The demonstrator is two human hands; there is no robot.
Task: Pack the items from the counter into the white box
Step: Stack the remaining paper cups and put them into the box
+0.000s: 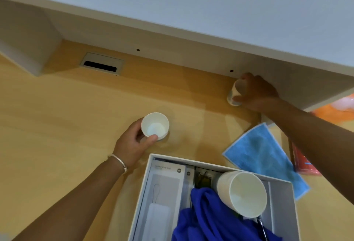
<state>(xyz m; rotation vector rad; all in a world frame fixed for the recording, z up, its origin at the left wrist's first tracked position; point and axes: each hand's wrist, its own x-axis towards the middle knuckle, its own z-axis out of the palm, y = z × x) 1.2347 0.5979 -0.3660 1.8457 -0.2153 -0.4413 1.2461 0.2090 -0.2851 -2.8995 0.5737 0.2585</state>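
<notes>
L grip (134, 143) wrapped 1 paper cup (155, 126) on desk (57, 116) beside white box (145, 183). R grip (256, 93) grasped tilted cup (236, 92) under shelf. Best nested both, then dropped in w/ boxed cup (242, 193).

A grey cable grommet (101, 65) sat recessed in the wooden counter (57, 118) beneath a white overhanging shelf (191, 9).

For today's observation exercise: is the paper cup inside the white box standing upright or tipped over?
Tipped over. The paper cup lies on its side in the white box, its open mouth facing the camera, resting against blue cloth.
</notes>
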